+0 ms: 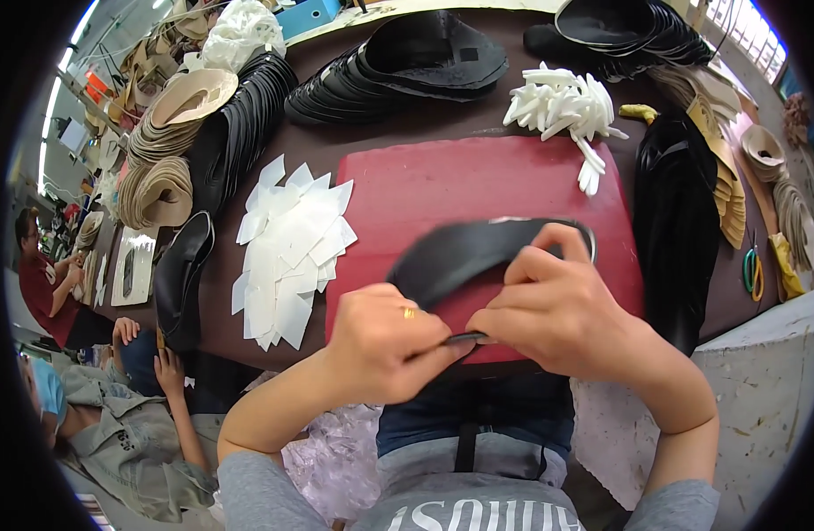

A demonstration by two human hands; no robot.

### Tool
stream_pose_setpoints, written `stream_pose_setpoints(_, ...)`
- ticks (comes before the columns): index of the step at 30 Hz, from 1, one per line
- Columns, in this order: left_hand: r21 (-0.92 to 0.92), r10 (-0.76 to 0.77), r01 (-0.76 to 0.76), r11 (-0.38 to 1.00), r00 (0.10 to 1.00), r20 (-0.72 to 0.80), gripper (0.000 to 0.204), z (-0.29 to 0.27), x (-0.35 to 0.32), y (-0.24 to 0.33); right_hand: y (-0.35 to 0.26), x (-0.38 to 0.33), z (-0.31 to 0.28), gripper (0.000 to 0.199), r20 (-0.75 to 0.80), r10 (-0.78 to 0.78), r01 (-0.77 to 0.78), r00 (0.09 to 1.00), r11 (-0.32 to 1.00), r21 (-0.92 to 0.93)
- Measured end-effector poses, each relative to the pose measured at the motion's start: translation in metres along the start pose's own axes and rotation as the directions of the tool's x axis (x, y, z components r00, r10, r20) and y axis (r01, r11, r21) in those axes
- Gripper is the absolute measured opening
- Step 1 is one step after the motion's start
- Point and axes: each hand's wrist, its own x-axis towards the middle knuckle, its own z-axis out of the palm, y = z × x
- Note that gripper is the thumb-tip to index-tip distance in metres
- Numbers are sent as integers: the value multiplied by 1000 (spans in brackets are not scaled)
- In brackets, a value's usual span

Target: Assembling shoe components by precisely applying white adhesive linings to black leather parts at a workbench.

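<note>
Between my two hands is a black shoe upper [460, 257], a curved piece blurred at its far left side. My left hand [385, 341], with a gold ring, pinches its near edge. My right hand [553, 305] grips the same edge right beside it, thumb and fingers closed, with the index finger bent high. The fingertips of both hands nearly meet there. Under the upper lies a red work mat [407, 186]. Left of the mat is a spread pile of white cut pieces [292, 252]; at its far right corner sits a heap of white finger-shaped bits [566, 102].
Stacks of black uppers [398, 75] and beige pieces [164, 190] line the far side and left. A black pile [677, 221] and green-orange scissors [753, 270] lie right. A single black upper [184, 274] rests left. Co-workers sit left, one in a grey-green jacket [133, 442].
</note>
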Motion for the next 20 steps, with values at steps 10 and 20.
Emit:
stream_pose_setpoints(10, 743, 366, -593, 310, 796, 482, 25, 44, -44, -22, 16, -75, 68, 34, 73, 136, -121, 988, 975, -187)
stream_pose_setpoints(20, 673, 156, -544, 501, 822, 548, 40, 50, -38, -8, -11, -66, 82, 48, 191, 308, -267, 932, 940, -212)
